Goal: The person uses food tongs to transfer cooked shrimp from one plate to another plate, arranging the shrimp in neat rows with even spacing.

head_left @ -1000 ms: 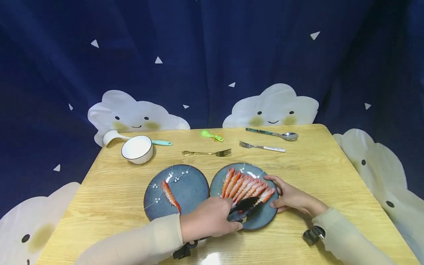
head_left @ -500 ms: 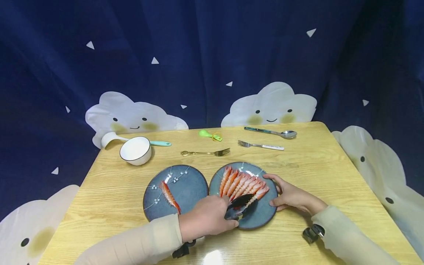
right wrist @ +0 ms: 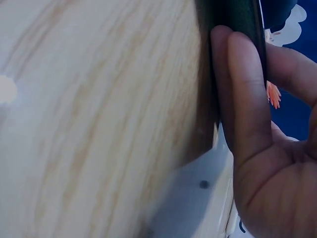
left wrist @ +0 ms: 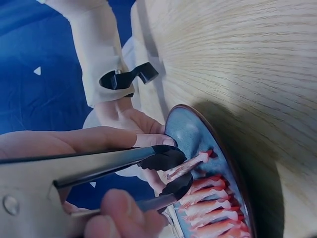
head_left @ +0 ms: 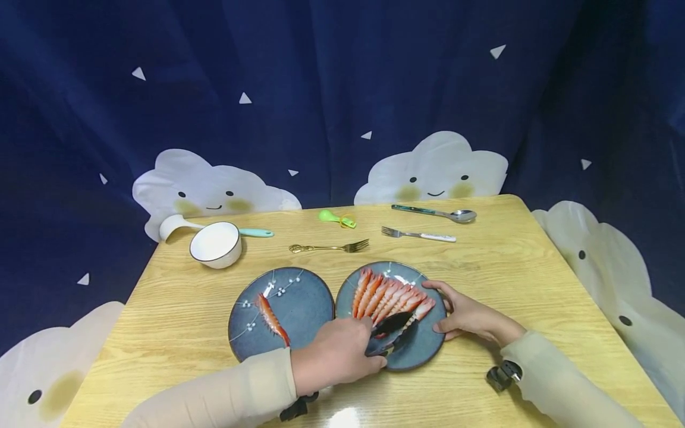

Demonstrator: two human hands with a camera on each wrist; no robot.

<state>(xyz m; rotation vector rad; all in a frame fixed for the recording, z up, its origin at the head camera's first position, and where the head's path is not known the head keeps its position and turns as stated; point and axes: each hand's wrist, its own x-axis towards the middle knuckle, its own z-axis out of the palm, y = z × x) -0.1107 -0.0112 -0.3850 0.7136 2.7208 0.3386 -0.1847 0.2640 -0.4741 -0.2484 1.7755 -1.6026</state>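
My left hand point(head_left: 339, 351) grips metal tongs point(left wrist: 94, 168) with black scalloped tips. Those tips sit on either side of the end shrimp point(left wrist: 190, 166) in a row of several red-and-white shrimp point(head_left: 382, 297). The row fans across a blue-grey plate point(head_left: 420, 351) on the right. My right hand point(head_left: 473, 318) holds this plate's right rim, thumb on top and fingers beneath, as the right wrist view shows. On the left, a matching plate point(head_left: 307, 303) carries one shrimp point(head_left: 273, 321). My left forearm and hand cover part of both plates' near edges.
Behind the plates lie a gold fork point(head_left: 329, 247), a white-handled fork point(head_left: 420, 235), a spoon point(head_left: 462, 216) and a small green spoon point(head_left: 329, 216). A white bowl point(head_left: 216, 245) stands at back left, with a white ladle point(head_left: 173, 224) behind it. A blue curtain point(head_left: 321, 89) hangs behind the wooden table.
The tongs have moved slightly left, and the end shrimp has shifted with them closer to the row. My right hand has kept its hold on the plate's rim.
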